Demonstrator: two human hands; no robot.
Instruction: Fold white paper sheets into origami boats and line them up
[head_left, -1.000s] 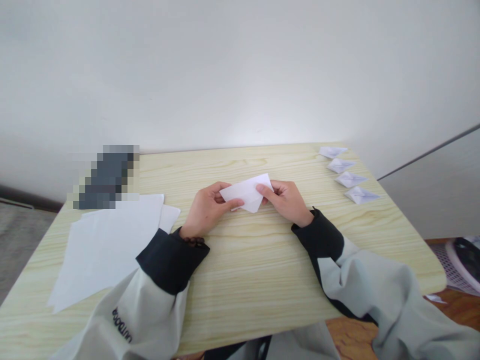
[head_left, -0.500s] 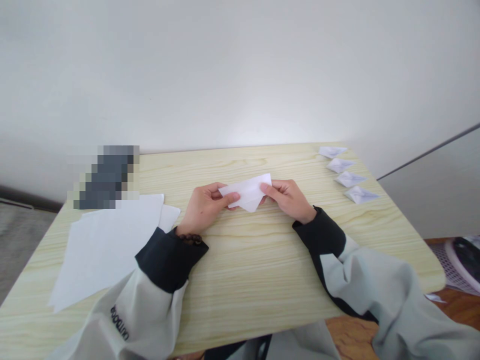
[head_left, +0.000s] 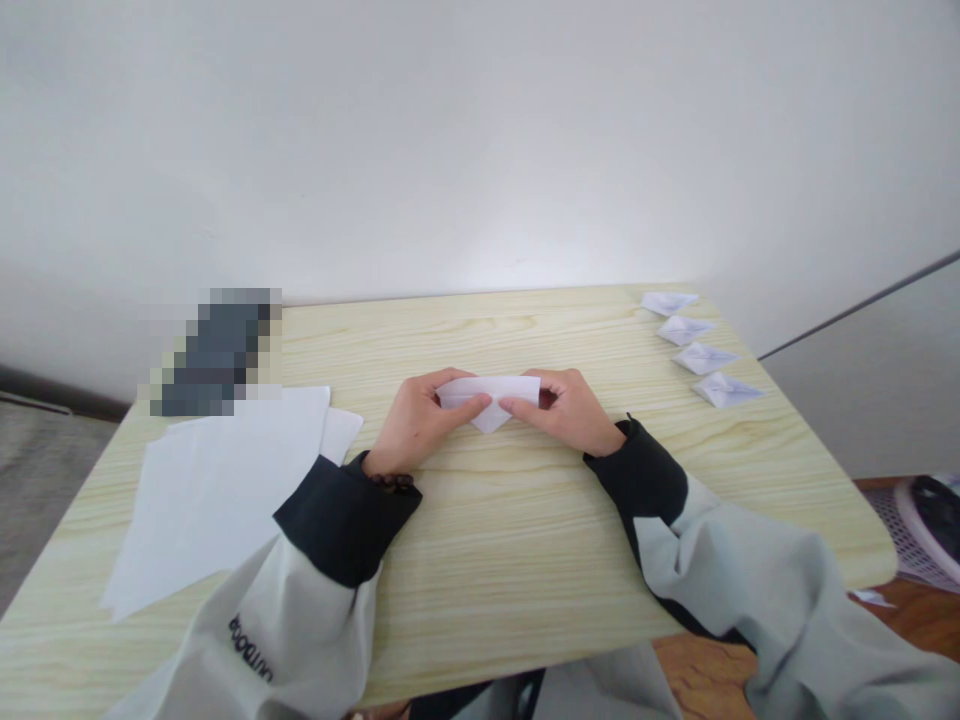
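A folded sheet of white paper (head_left: 491,386) is held over the middle of the table, its long band level and a pointed flap hanging below. My left hand (head_left: 426,415) grips its left part, thumb laid across the front and fingers behind. From the other side my right hand (head_left: 570,408) pinches it too, the two thumb tips close together near the centre, above the point. The fingers behind the paper are mostly hidden.
Several folded white paper pieces (head_left: 721,389) stand in a row at the table's (head_left: 495,560) back right. Loose white sheets (head_left: 232,490) lie at the left, beside a blurred dark object (head_left: 214,350). A pale basket (head_left: 911,530) is on the floor at the right.
The paper has turned from a slant to level and come slightly lower. Both thumbs have slid inward and now nearly meet at its middle.
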